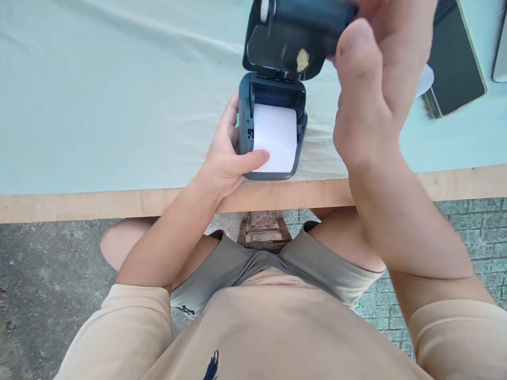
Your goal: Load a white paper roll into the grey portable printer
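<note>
1. We see the small, dark blue-grey plastic case (279, 94) near the table's front edge, its rounded, hinged dark lid (263, 47) tipped back on the far side, which leaves the inside facing us
2. Our left hand (227, 155) wraps the case's left side, fingers curled round the wall and thumb laid over the smooth white paper (277, 129) inside, probably to steady both
3. Our right hand (370, 79) is raised, thumb and fingers pinching the right end of a blurred, dark cylindrical piece (311, 18) in front of the lid; we cannot tell whether the two touch
4. A pale green, lightly creased cloth (119, 105) covers the table behind a bare wooden edge (285, 195); to the right lies a dark, flat, phone-like slab (455, 68)
5. Below us, rough grey ground (59, 269) lies left, brick paving (471, 232) right, and a brown wooden frame (263, 245) stands between our knees
</note>
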The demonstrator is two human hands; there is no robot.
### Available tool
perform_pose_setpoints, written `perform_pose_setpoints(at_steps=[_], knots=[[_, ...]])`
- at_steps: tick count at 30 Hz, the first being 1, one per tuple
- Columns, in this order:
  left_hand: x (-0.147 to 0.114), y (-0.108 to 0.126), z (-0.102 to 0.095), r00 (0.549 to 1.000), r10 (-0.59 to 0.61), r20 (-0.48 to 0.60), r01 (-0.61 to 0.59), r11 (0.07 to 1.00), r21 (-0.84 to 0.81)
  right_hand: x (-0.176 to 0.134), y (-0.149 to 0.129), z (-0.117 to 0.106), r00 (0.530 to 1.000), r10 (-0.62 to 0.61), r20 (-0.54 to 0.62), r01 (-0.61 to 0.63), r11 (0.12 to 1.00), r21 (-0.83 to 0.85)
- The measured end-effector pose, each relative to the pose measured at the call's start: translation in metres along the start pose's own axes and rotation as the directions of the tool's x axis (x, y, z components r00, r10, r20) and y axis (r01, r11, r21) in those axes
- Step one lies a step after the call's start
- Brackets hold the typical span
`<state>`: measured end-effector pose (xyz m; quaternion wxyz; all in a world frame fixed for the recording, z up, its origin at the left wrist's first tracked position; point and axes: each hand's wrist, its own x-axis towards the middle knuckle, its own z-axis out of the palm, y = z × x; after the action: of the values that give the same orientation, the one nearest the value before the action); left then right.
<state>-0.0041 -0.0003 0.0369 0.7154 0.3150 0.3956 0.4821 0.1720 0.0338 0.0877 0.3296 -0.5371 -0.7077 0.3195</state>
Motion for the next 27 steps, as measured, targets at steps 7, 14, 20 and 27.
perform_pose_setpoints(at_steps=[7,14,20,27], knots=[[0.001,-0.001,-0.003,1.0,0.002,0.012,-0.002,1.0,-0.002,-0.022,0.018,0.02,0.985,-0.155,-0.08,0.148,0.986,-0.081],[0.001,-0.003,-0.002,0.994,0.064,0.085,-0.051,0.987,-0.152,-0.017,0.034,0.027,0.979,0.07,0.192,-0.119,0.96,0.254],[0.001,0.0,0.0,0.997,0.047,0.055,-0.046,0.999,-0.029,-0.015,0.031,0.027,0.983,0.006,0.182,-0.088,0.89,0.447],[0.001,0.004,0.003,0.996,0.024,0.082,-0.023,1.0,-0.012,-0.017,0.035,0.026,0.985,0.025,0.17,-0.093,0.909,0.406]])
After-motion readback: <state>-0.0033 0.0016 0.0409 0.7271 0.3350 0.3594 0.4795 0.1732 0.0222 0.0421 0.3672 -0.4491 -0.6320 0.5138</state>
